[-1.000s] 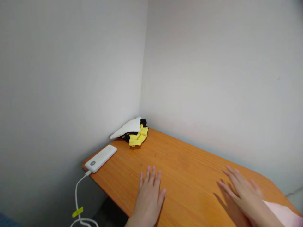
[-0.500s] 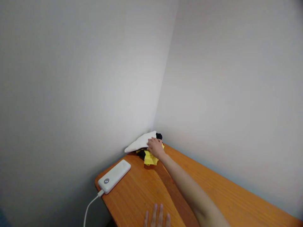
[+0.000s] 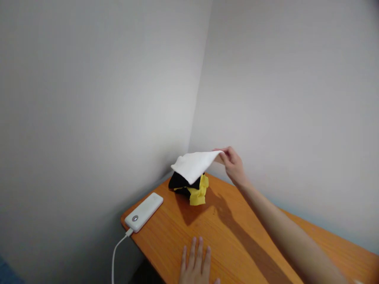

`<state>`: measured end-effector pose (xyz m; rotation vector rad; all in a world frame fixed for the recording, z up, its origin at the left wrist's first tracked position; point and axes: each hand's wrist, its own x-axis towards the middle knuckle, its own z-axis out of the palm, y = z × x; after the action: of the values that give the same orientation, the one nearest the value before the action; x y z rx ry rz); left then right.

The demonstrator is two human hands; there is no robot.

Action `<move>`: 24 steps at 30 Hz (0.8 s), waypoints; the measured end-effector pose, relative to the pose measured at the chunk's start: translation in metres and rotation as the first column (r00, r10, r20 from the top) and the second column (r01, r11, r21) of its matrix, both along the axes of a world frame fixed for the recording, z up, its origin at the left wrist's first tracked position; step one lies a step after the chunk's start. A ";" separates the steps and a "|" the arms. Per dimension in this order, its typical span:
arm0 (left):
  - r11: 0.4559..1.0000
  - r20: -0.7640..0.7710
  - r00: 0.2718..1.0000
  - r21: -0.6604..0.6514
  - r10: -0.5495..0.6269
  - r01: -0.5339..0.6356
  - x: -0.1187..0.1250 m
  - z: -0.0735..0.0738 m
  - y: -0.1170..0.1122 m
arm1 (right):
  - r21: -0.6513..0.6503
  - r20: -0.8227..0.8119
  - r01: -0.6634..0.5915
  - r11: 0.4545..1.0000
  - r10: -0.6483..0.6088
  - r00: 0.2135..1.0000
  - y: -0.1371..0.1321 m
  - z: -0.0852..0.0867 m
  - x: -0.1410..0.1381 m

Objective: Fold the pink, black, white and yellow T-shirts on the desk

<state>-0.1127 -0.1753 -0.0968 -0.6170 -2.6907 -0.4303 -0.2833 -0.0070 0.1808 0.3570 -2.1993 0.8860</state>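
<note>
My right hand [image 3: 232, 165] is pinching the edge of a white cloth [image 3: 194, 165], held up over a pile of black and yellow clothes [image 3: 197, 193]; my left hand [image 3: 196, 262] lies open on the table [image 3: 160, 240].

On the surface [image 3: 166, 240], a power bank [image 3: 143, 212] lies left of a pile of clothes [image 3: 191, 189] in the corner [image 3: 197, 118], its cable [image 3: 115, 256] trailing over the edge.

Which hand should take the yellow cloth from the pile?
Left, probably: the left hand lies free on the wooden table, facing the yellow cloth, while the right hand is busy pinching up the white cloth.
</note>
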 end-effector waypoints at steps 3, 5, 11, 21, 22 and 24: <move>0.994 0.093 0.990 0.035 -0.106 0.103 0.004 0.015 -0.012 | 0.126 0.114 0.029 0.992 -0.044 0.993 0.090 -0.031 0.099; 0.983 0.152 0.971 0.037 -0.184 0.181 0.007 0.030 -0.018 | 0.244 0.246 0.162 0.956 -0.223 0.943 0.149 -0.062 0.165; 0.989 0.097 0.990 -0.092 -0.104 0.112 -0.018 0.106 0.000 | 0.255 0.489 0.340 0.905 -0.424 0.762 0.178 -0.123 0.308; 0.985 0.100 0.987 -0.124 0.128 -0.116 -0.144 0.129 0.038 | 0.504 0.480 -0.018 0.864 -0.262 0.837 0.047 -0.176 0.319; 0.983 0.109 0.983 -0.125 0.150 -0.136 -0.148 0.127 0.033 | 0.442 0.498 -0.008 0.897 -0.238 0.834 0.051 -0.176 0.314; 0.978 0.119 0.976 -0.121 0.183 -0.169 -0.152 0.125 0.020 | 0.185 0.519 0.077 0.980 -0.164 0.839 0.065 -0.168 0.305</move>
<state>-0.2650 -0.1551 0.0282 -0.3855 -2.8783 -0.2855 0.0212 0.0583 0.0130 0.0349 -2.7821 0.8092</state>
